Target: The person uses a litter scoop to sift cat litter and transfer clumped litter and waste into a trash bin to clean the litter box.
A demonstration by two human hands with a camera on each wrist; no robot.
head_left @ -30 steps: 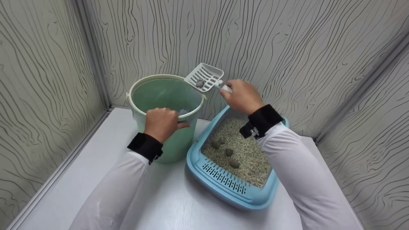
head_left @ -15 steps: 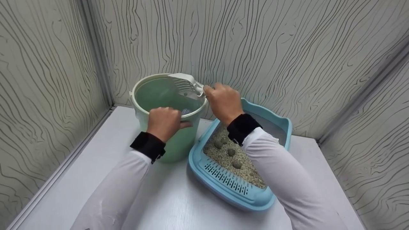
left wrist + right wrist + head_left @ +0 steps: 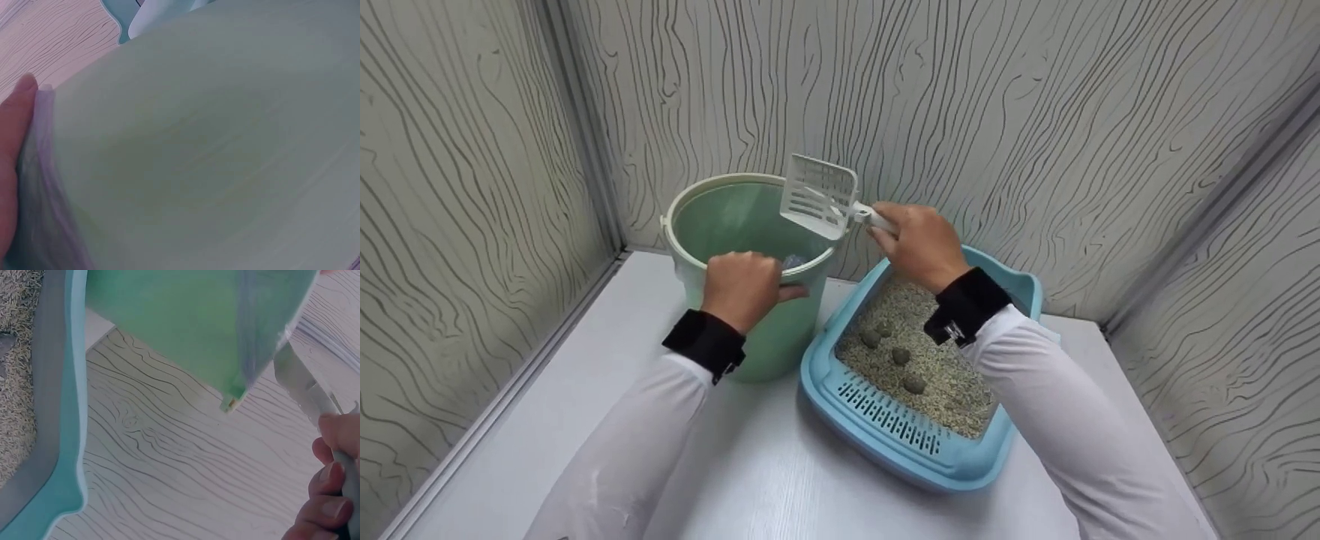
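One scoop [image 3: 819, 196], clasped in right grip [image 3: 924, 244], points leftward toward bucket [image 3: 780, 337]; left grip [image 3: 741, 291] clasps rim [image 3: 739, 178].

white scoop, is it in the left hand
No, the right hand grips the white scoop, while the left hand holds the green bucket.

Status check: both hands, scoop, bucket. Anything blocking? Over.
Left hand grips bucket rim. Right hand holds scoop, blade tilted at bucket's right edge, looks unloaded. Clumps in litter tray. No obstruction seen between scoop and bucket.
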